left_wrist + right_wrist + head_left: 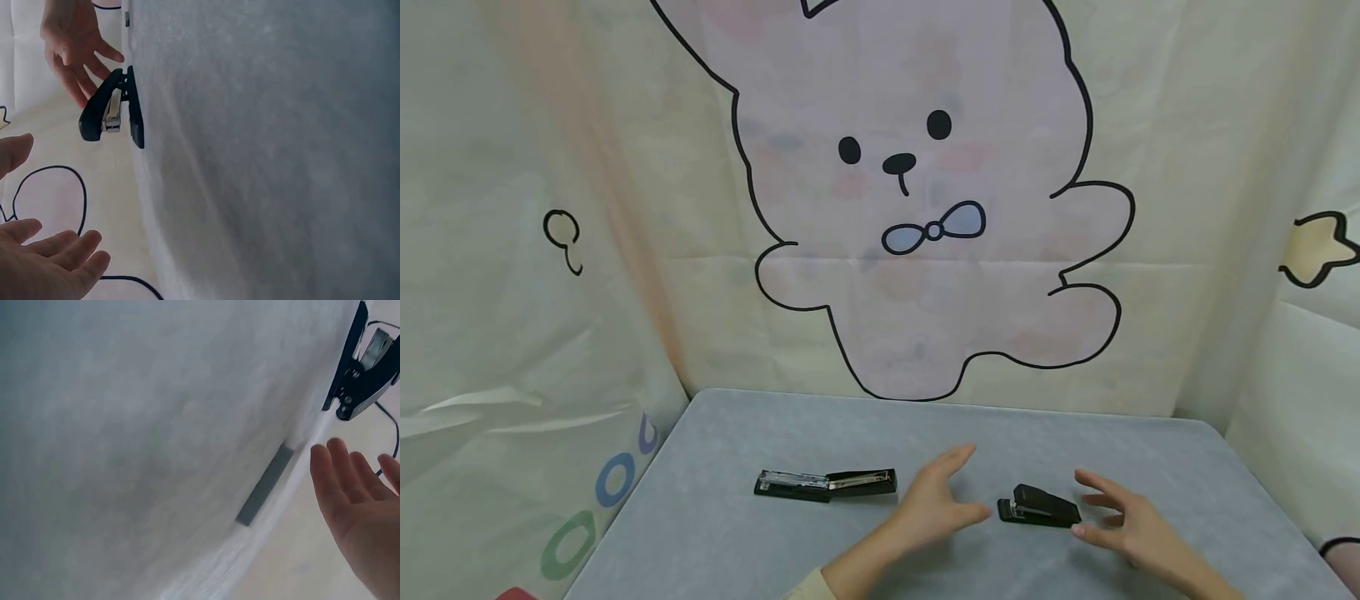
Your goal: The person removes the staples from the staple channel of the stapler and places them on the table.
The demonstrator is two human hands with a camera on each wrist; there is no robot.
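A black stapler (1043,505) stands on the table between my two hands, its top arm raised off its base. My left hand (928,504) hovers to its left, fingers spread and holding nothing. On the other side, my right hand (1138,533) has its fingertips right at the stapler's back end. In the right wrist view the right hand (369,519) is also empty, its fingers nearly straight below the stapler (375,378). A grey strip of staples (265,484) lies on the table close to that hand, mostly hidden behind it in the head view.
Another black stapler (865,483), folded open flat with its metal track showing, lies left of my left hand. The table (737,550) has a pale blue-grey cloth. A printed curtain (925,317) hangs along its far edge, with more fabric at both sides.
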